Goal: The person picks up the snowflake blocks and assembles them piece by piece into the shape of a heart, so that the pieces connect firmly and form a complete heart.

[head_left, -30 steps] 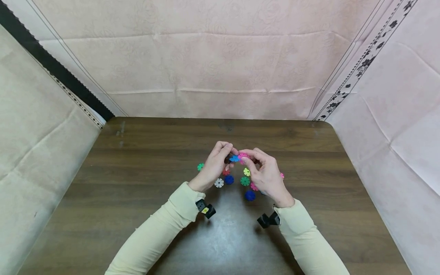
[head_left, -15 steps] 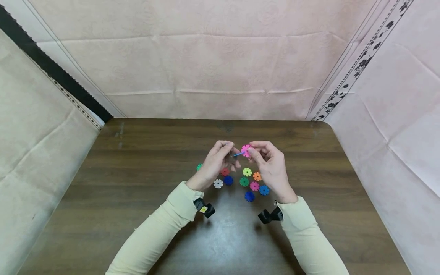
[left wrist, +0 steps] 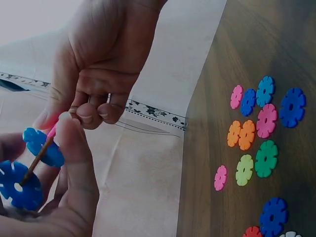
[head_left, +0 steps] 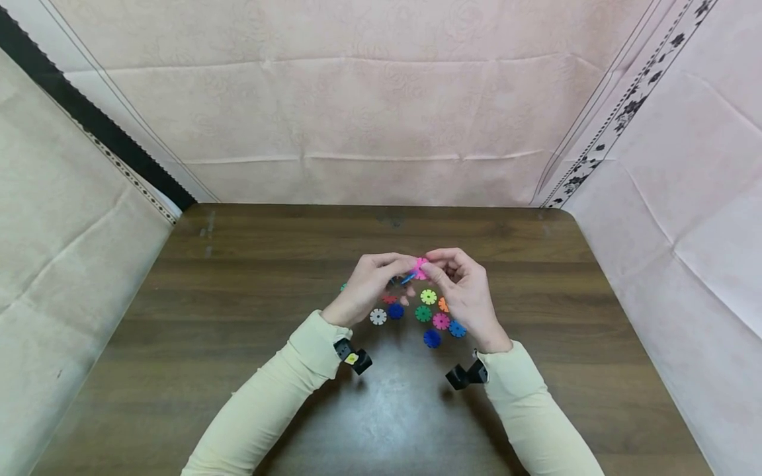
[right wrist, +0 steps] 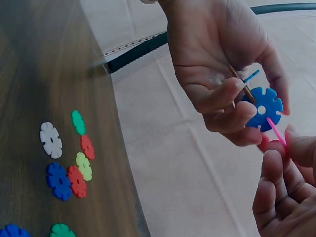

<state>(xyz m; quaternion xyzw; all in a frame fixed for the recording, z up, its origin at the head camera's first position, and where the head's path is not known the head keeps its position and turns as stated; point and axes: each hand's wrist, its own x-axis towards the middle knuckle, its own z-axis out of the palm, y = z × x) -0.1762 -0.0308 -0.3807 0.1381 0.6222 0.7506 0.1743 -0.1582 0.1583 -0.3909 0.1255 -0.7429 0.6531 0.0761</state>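
In the head view my left hand [head_left: 370, 285] and right hand [head_left: 467, 294] meet above the table. My right hand pinches a pink notched plastic disc [head_left: 421, 267] between thumb and fingers. My left hand holds a small joined piece of such discs, its thumb and forefinger reaching the pink one. The left wrist view shows two blue discs in that piece, one lower [left wrist: 20, 185] and one upper [left wrist: 43, 146], with a brown disc [left wrist: 35, 165] edge-on between them. In the right wrist view the pink disc [right wrist: 276, 131] sits edge-on at a blue disc's [right wrist: 270, 104] rim.
Loose notched discs lie on the wooden table [head_left: 268, 277] under the hands, among them a white one [head_left: 378, 317], a yellow one [head_left: 428, 297], a green one [head_left: 423, 313] and a dark blue one [head_left: 432, 339]. Pale cloth [head_left: 357, 119] hangs behind the table and at both sides.
The pink disc first turned more face-on to the head camera as the right hand drew slightly away. Since then the hands have closed together, and the left thumb and forefinger have reached the pink disc.
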